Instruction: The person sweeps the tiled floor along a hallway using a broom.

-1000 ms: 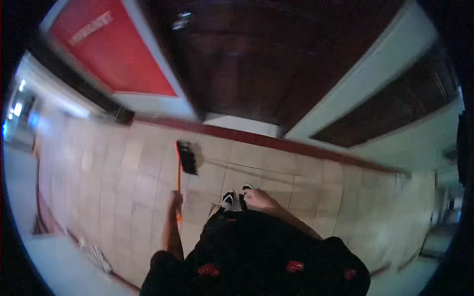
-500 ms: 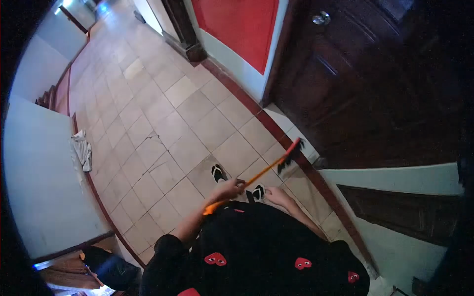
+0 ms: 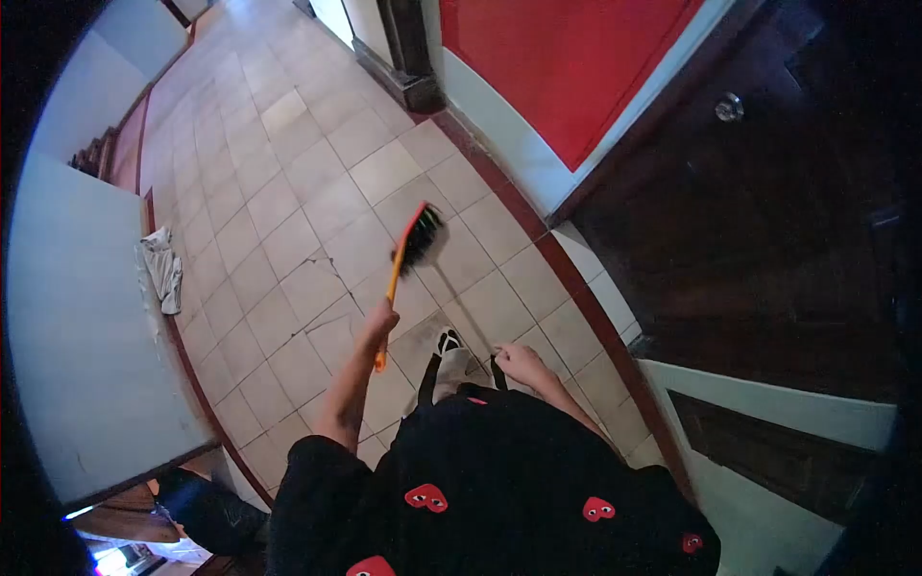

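My left hand is closed round the orange handle of a hand brush, whose red-orange head with dark bristles points forward over the tiles. The handle's lower end sticks out below my fist. Near my waist on the right, my right hand has its fingers curled in, and nothing shows in them. A foot in a dark sandal with white straps stands on the floor between my hands. A thin shadow runs over the tiles from the brush head toward my right hand.
Beige floor tiles run down the corridor, with dark crack-like marks on the left. A pale crumpled cloth lies by the left wall. A dark wooden door, a red panel and a post base line the right.
The brush has swung left and forward, from near the doorway's edge to over the middle tiles. My left hand has moved left and slightly forward with it. The view has shifted slightly.
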`<action>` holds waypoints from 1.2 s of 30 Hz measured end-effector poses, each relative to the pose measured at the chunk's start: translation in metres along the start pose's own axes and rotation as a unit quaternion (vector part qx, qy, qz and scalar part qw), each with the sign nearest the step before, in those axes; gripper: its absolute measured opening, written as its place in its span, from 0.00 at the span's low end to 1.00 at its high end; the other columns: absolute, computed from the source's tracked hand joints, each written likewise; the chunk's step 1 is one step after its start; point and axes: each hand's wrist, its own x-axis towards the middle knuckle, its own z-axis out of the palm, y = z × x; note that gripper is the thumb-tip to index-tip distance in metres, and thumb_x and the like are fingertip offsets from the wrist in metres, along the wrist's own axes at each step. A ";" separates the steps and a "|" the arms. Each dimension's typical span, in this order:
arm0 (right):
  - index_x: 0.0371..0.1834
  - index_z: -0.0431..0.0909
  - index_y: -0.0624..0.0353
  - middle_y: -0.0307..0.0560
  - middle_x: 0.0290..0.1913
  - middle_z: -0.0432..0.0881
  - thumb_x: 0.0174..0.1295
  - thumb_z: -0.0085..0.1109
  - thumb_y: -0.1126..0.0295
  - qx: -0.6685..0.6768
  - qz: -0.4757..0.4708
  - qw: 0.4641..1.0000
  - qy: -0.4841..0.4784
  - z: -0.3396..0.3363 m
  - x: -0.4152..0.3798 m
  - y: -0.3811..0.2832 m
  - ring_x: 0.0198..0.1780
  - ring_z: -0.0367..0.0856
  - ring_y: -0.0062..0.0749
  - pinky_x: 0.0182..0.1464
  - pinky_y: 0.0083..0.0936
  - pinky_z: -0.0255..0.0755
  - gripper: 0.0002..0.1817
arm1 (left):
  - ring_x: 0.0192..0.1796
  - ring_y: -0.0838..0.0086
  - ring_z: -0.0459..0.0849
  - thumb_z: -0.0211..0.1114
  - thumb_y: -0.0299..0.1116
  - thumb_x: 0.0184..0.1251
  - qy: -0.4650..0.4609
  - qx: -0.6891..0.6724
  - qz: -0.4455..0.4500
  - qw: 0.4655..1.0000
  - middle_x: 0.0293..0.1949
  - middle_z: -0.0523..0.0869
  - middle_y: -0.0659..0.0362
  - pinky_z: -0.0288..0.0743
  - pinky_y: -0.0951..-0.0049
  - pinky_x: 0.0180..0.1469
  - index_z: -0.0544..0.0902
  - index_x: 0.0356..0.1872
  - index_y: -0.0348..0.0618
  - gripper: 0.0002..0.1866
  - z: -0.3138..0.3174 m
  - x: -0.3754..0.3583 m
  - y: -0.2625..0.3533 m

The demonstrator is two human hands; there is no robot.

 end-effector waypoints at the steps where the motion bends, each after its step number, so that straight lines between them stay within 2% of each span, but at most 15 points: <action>1: 0.42 0.69 0.60 0.50 0.24 0.74 0.44 0.45 0.67 -0.011 -0.011 1.000 0.013 0.007 0.008 0.001 0.27 0.72 0.36 0.31 0.26 0.65 0.19 | 0.23 0.62 0.75 0.48 0.26 0.40 0.072 0.049 0.018 0.996 0.19 0.75 0.49 0.68 0.66 0.26 0.71 0.27 0.29 0.12 -0.010 0.009 -0.001; 5: 0.42 0.68 0.60 0.50 0.26 0.74 0.44 0.46 0.66 -0.046 -0.014 0.999 0.012 0.012 0.025 -0.004 0.29 0.73 0.35 0.32 0.25 0.65 0.19 | 0.25 0.60 0.76 0.47 0.26 0.39 0.107 -0.062 -0.010 0.992 0.21 0.76 0.47 0.69 0.65 0.28 0.71 0.30 0.30 0.13 -0.033 0.013 0.022; 9: 0.43 0.68 0.59 0.50 0.27 0.74 0.44 0.47 0.66 -0.031 0.053 0.997 -0.056 -0.004 0.045 -0.020 0.31 0.73 0.34 0.34 0.24 0.66 0.20 | 0.25 0.66 0.76 0.50 0.28 0.41 -0.038 -0.219 0.061 0.973 0.22 0.76 0.48 0.69 0.71 0.28 0.71 0.36 0.34 0.16 -0.048 -0.014 0.056; 11: 0.40 0.69 0.58 0.56 0.36 0.72 0.45 0.44 0.64 -0.018 0.045 0.999 0.005 -0.010 0.059 -0.019 0.40 0.70 0.45 0.41 0.31 0.64 0.18 | 0.22 0.71 0.75 0.53 0.29 0.41 -0.083 -0.329 0.117 0.933 0.22 0.77 0.52 0.69 0.72 0.25 0.70 0.38 0.34 0.18 -0.024 -0.003 0.062; 12: 0.45 0.67 0.56 0.50 0.29 0.74 0.46 0.45 0.66 -0.028 0.006 1.000 0.006 -0.006 0.076 0.001 0.30 0.72 0.32 0.32 0.24 0.65 0.19 | 0.21 0.72 0.74 0.54 0.29 0.41 -0.123 -0.334 0.107 0.928 0.22 0.77 0.54 0.69 0.72 0.24 0.70 0.39 0.34 0.19 -0.011 0.007 0.069; 15: 0.44 0.68 0.57 0.51 0.27 0.74 0.46 0.44 0.67 -0.055 0.048 0.997 -0.004 -0.043 0.079 -0.051 0.29 0.72 0.31 0.30 0.24 0.64 0.19 | 0.18 0.71 0.73 0.54 0.29 0.41 -0.160 -0.306 0.075 0.935 0.20 0.77 0.55 0.68 0.72 0.23 0.71 0.39 0.34 0.19 -0.006 0.008 0.110; 19: 0.39 0.70 0.60 0.52 0.23 0.74 0.46 0.43 0.67 -0.004 -0.037 0.999 0.016 -0.049 0.122 -0.012 0.27 0.72 0.32 0.29 0.24 0.64 0.17 | 0.20 0.67 0.74 0.53 0.30 0.39 -0.119 -0.162 0.117 0.973 0.18 0.75 0.52 0.68 0.70 0.24 0.74 0.30 0.36 0.13 0.004 0.063 0.087; 20: 0.39 0.70 0.60 0.52 0.23 0.74 0.46 0.43 0.67 -0.012 -0.045 0.999 0.005 -0.056 0.128 -0.013 0.27 0.72 0.32 0.29 0.24 0.64 0.17 | 0.22 0.65 0.75 0.53 0.31 0.38 0.034 -0.224 0.154 0.962 0.19 0.76 0.51 0.68 0.69 0.25 0.74 0.26 0.36 0.11 -0.004 0.060 0.074; 22: 0.38 0.70 0.62 0.53 0.26 0.74 0.45 0.44 0.66 -0.054 -0.011 0.997 -0.057 -0.077 0.144 -0.026 0.29 0.73 0.34 0.31 0.25 0.65 0.17 | 0.26 0.60 0.76 0.51 0.31 0.41 -0.050 -0.272 -0.003 0.961 0.22 0.76 0.47 0.69 0.67 0.27 0.74 0.25 0.34 0.11 -0.042 0.071 0.051; 24: 0.38 0.70 0.63 0.53 0.28 0.75 0.45 0.44 0.66 -0.074 -0.055 0.993 -0.072 -0.082 0.166 -0.016 0.31 0.73 0.35 0.33 0.25 0.65 0.17 | 0.28 0.57 0.76 0.50 0.27 0.42 0.036 -0.128 -0.086 0.987 0.24 0.76 0.44 0.69 0.64 0.26 0.73 0.23 0.33 0.08 -0.062 0.102 0.035; 27: 0.40 0.69 0.62 0.53 0.32 0.74 0.46 0.46 0.64 -0.117 -0.109 0.980 -0.121 -0.088 0.211 -0.008 0.35 0.73 0.37 0.38 0.26 0.65 0.18 | 0.19 0.69 0.75 0.50 0.26 0.39 0.219 -0.043 -0.078 0.972 0.18 0.75 0.49 0.68 0.70 0.20 0.71 0.27 0.35 0.10 -0.089 0.123 0.022; 31: 0.45 0.66 0.61 0.51 0.32 0.74 0.49 0.45 0.62 -0.073 -0.216 0.960 -0.163 -0.090 0.243 -0.064 0.32 0.73 0.35 0.35 0.25 0.66 0.20 | 0.15 0.69 0.74 0.48 0.24 0.40 0.226 -0.078 -0.143 0.960 0.14 0.73 0.52 0.66 0.71 0.17 0.71 0.27 0.36 0.09 -0.120 0.132 0.026; 33: 0.30 0.71 0.62 0.45 0.24 0.74 0.50 0.42 0.57 0.145 -0.069 0.956 -0.246 -0.087 0.250 -0.118 0.26 0.72 0.30 0.34 0.27 0.65 0.18 | 0.22 0.57 0.76 0.50 0.29 0.42 0.218 -0.291 -0.183 0.913 0.18 0.75 0.44 0.68 0.65 0.23 0.73 0.22 0.32 0.09 -0.127 0.117 0.037; 34: 0.30 0.71 0.62 0.45 0.24 0.74 0.50 0.42 0.57 0.137 -0.075 0.953 -0.261 -0.075 0.259 -0.128 0.26 0.72 0.30 0.34 0.27 0.65 0.18 | 0.21 0.57 0.76 0.49 0.32 0.45 0.195 -0.301 -0.241 0.902 0.17 0.74 0.45 0.68 0.65 0.22 0.73 0.22 0.32 0.11 -0.143 0.088 0.065; 36: 0.28 0.68 0.58 0.40 0.21 0.70 0.51 0.42 0.54 0.287 0.134 0.911 -0.265 -0.046 0.277 -0.133 0.22 0.68 0.26 0.29 0.26 0.66 0.17 | 0.22 0.56 0.76 0.47 0.34 0.47 0.165 -0.445 -0.226 0.851 0.17 0.75 0.45 0.68 0.65 0.22 0.73 0.23 0.32 0.13 -0.148 0.052 0.099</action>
